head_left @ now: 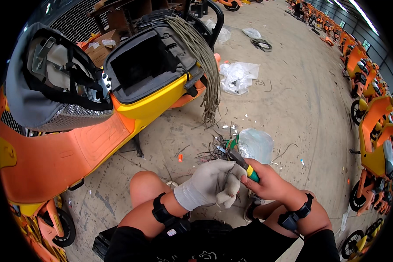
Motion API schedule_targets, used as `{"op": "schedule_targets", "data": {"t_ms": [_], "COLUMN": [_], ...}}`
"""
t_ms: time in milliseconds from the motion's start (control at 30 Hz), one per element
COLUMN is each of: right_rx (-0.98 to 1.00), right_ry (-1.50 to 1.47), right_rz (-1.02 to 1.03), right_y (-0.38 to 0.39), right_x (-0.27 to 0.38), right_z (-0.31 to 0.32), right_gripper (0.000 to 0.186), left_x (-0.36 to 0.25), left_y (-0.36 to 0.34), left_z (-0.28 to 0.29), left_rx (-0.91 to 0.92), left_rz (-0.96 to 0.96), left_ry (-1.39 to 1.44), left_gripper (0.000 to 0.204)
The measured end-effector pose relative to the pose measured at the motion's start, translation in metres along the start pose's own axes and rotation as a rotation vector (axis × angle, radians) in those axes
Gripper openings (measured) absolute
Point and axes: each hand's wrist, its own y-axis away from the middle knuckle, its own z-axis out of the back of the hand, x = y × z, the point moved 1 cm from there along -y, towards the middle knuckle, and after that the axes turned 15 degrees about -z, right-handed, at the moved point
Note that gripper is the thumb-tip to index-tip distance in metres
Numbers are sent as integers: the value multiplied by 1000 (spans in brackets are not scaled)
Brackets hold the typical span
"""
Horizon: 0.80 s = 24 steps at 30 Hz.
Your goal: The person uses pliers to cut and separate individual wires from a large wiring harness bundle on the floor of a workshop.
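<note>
My left hand, in a pale grey glove, is closed, its fingers curled inward. Whatever it may pinch is too small to make out. My bare right hand grips the green-and-yellow handle of pliers, whose dark metal head points up and left beside the gloved fingers. Beyond the hands, a pile of dark thin offcuts lies on the floor by a clear plastic bag.
An orange-and-yellow scooter stands at left, its grey seat tipped up over an open compartment. A bundle of grey-green cords hangs off its rear. More scooters line the right; crumpled plastic lies farther off.
</note>
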Motion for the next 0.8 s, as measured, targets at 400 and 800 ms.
{"op": "schedule_targets", "data": {"t_ms": [400, 800], "right_rx": [-133, -69], "right_ry": [169, 343], "right_rz": [-40, -211], "right_y": [2, 5], "right_x": [-1, -30], "right_z": [5, -10], "right_gripper": [44, 42], "left_x": [-17, 10], "left_y": [-8, -5], "left_z": [-31, 13], "left_rx": [-225, 31], "left_rz": [-12, -175], "left_ry": [-893, -2650], "left_gripper": [38, 17]}}
